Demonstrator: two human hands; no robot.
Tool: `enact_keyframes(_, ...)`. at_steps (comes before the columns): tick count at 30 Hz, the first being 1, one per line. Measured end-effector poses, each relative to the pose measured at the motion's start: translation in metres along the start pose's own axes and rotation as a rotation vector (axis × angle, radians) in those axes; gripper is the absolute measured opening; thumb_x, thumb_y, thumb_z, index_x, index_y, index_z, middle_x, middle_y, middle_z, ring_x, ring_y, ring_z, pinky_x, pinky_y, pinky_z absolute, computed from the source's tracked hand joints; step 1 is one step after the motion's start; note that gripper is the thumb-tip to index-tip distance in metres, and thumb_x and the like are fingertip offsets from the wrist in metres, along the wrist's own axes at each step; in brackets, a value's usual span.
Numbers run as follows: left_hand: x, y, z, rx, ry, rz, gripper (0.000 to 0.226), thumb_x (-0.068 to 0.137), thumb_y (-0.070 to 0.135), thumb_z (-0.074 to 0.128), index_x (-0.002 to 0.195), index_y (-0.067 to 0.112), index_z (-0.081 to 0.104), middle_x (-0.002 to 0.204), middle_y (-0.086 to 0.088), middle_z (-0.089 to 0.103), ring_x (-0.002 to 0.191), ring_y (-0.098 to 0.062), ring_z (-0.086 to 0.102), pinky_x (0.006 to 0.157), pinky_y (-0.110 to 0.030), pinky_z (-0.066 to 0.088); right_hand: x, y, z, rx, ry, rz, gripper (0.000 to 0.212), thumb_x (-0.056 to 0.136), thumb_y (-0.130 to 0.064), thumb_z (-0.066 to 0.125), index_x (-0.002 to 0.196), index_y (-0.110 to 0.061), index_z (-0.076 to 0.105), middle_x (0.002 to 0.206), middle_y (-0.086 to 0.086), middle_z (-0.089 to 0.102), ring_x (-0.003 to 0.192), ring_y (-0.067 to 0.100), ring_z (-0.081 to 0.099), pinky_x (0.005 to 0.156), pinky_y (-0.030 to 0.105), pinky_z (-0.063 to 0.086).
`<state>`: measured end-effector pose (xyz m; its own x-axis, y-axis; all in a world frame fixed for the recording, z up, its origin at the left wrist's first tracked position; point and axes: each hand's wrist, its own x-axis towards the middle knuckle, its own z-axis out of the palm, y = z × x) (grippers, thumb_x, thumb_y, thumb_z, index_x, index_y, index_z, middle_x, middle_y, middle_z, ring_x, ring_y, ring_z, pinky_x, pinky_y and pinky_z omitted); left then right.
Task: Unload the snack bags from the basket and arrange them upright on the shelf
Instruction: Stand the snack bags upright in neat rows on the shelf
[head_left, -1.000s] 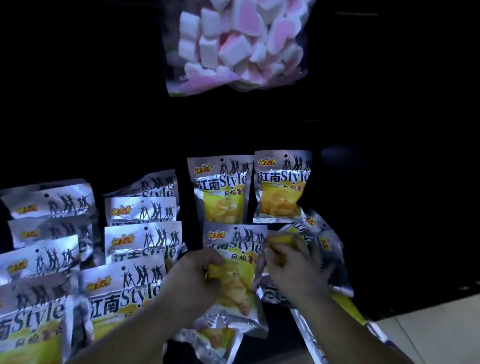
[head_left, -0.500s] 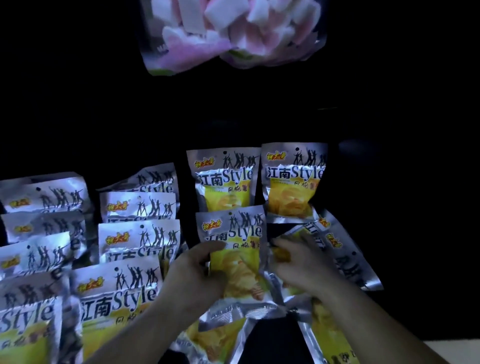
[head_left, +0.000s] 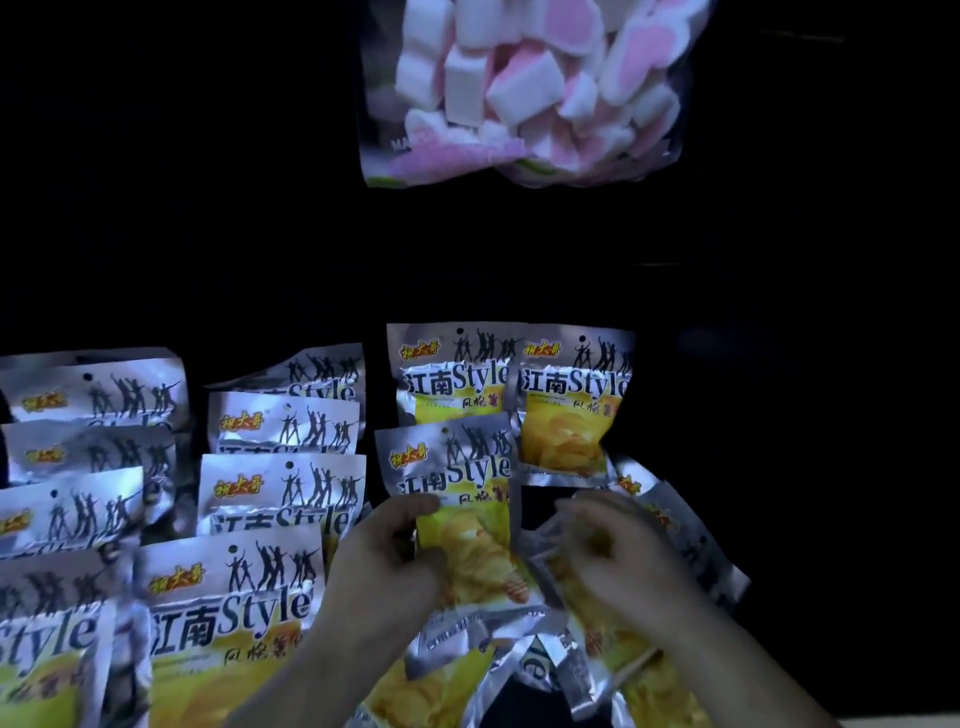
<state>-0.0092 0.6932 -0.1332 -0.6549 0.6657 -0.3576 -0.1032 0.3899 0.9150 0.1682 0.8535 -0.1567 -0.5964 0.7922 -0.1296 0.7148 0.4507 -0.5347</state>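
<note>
Silver and yellow chip bags stand in rows on a dark shelf. My left hand (head_left: 387, 564) grips the left edge of one upright chip bag (head_left: 457, 483), which stands in front of two more upright bags (head_left: 447, 374) at the back. My right hand (head_left: 618, 558) lies over a tilted chip bag (head_left: 680, 525) to the right, fingers curled on its crumpled foil; the hand is blurred. More loose bags (head_left: 467, 670) lie below both hands. No basket is in view.
Rows of the same bags fill the left side, with the nearest bag (head_left: 228, 618) beside my left forearm. A clear bag of pink and white marshmallows (head_left: 519, 88) hangs above. The shelf to the right is dark.
The held bag has risen and stands closer behind the back pair. My right hand has shifted right onto the tilted bag. The view has tipped upward.
</note>
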Motion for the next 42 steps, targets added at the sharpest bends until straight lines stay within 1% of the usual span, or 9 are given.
enact_keyframes(5, -0.004, 0.013, -0.01, -0.072, -0.045, 0.08, 0.051, 0.085, -0.02, 0.052, 0.108, 0.022, 0.069, 0.056, 0.002, 0.062, 0.045, -0.013, 0.051, 0.044, -0.025, 0.041, -0.003, -0.04, -0.005, 0.484, -0.063, 0.037, 0.048, 0.094, -0.037, 0.069, 0.137, -0.048, 0.05, 0.115, -0.038, 0.052, 0.094, -0.028, 0.052, 0.071, -0.001, 0.045)
enact_keyframes(8, -0.001, 0.023, -0.014, -0.154, -0.089, 0.144, 0.048, 0.086, -0.023, 0.052, 0.106, 0.017, 0.069, 0.082, -0.027, 0.07, 0.052, -0.023, 0.062, 0.046, -0.031, 0.048, 0.0, -0.059, -0.005, 0.702, -0.129, 0.03, 0.075, 0.09, -0.014, 0.075, 0.148, -0.047, 0.039, 0.108, -0.016, 0.075, 0.096, -0.004, 0.069, 0.079, 0.019, 0.058)
enact_keyframes(11, 0.003, 0.021, -0.017, -0.258, -0.046, 0.181, 0.027, 0.096, -0.011, 0.055, 0.095, 0.012, 0.067, 0.07, -0.031, 0.056, 0.046, -0.032, 0.045, 0.045, -0.036, 0.042, 0.0, -0.071, -0.002, 0.744, -0.061, 0.025, 0.087, 0.09, -0.002, 0.073, 0.146, -0.054, 0.033, 0.099, -0.005, 0.077, 0.094, 0.011, 0.073, 0.085, 0.037, 0.06)
enact_keyframes(15, 0.007, 0.02, -0.018, -0.276, 0.057, 0.185, 0.016, 0.098, -0.005, 0.059, 0.09, 0.009, 0.063, 0.072, -0.028, 0.064, 0.043, -0.032, 0.052, 0.041, -0.031, 0.046, 0.0, -0.07, -0.001, 0.794, -0.067, 0.039, 0.086, 0.091, 0.001, 0.069, 0.142, -0.059, 0.035, 0.096, -0.005, 0.078, 0.089, 0.01, 0.073, 0.076, 0.029, 0.056)
enact_keyframes(22, 0.009, 0.027, -0.012, -0.237, 0.101, 0.13, 0.019, 0.085, -0.009, 0.074, 0.096, 0.0, 0.061, 0.085, -0.032, 0.067, 0.053, -0.017, 0.062, 0.045, -0.017, 0.047, -0.003, -0.068, 0.0, 0.778, -0.12, 0.016, 0.061, 0.092, 0.0, 0.069, 0.124, -0.052, 0.059, 0.097, -0.018, 0.073, 0.084, 0.001, 0.07, 0.072, 0.02, 0.057)
enact_keyframes(25, 0.009, 0.027, -0.009, -0.298, 0.125, 0.106, 0.025, 0.079, -0.009, 0.079, 0.094, -0.001, 0.06, 0.084, -0.03, 0.069, 0.06, -0.027, 0.066, 0.054, -0.029, 0.053, -0.005, -0.069, 0.0, 0.768, -0.146, 0.01, 0.054, 0.086, -0.009, 0.079, 0.115, -0.051, 0.063, 0.116, -0.012, 0.07, 0.099, 0.006, 0.071, 0.084, 0.031, 0.061)
enact_keyframes(32, 0.007, 0.021, -0.021, -0.502, 0.035, 0.006, 0.024, 0.075, 0.004, 0.083, 0.087, 0.004, 0.062, 0.072, -0.024, 0.063, 0.064, -0.031, 0.063, 0.07, -0.046, 0.047, -0.002, -0.057, -0.003, 0.962, -0.179, 0.096, 0.055, 0.085, 0.003, 0.074, 0.118, -0.039, 0.059, 0.108, 0.006, 0.077, 0.099, 0.029, 0.074, 0.083, 0.052, 0.061)
enact_keyframes(39, 0.022, 0.05, -0.021, -0.198, 0.163, 0.242, 0.01, 0.087, -0.006, 0.072, 0.086, 0.004, 0.071, 0.071, -0.007, 0.072, 0.053, -0.003, 0.061, 0.048, -0.013, 0.047, 0.018, -0.083, -0.006, 0.637, -0.016, -0.049, 0.046, 0.085, -0.015, 0.08, 0.108, -0.046, 0.054, 0.107, -0.015, 0.068, 0.081, -0.001, 0.071, 0.067, 0.022, 0.06)
enact_keyframes(42, 0.034, 0.054, -0.022, -0.135, 0.166, 0.303, 0.023, 0.091, -0.011, 0.062, 0.097, 0.009, 0.072, 0.087, -0.003, 0.074, 0.071, 0.0, 0.067, 0.058, -0.009, 0.049, 0.045, -0.095, 0.001, 0.459, 0.103, -0.12, 0.045, 0.088, -0.025, 0.078, 0.107, -0.049, 0.046, 0.11, -0.018, 0.063, 0.08, 0.007, 0.067, 0.068, 0.036, 0.06)
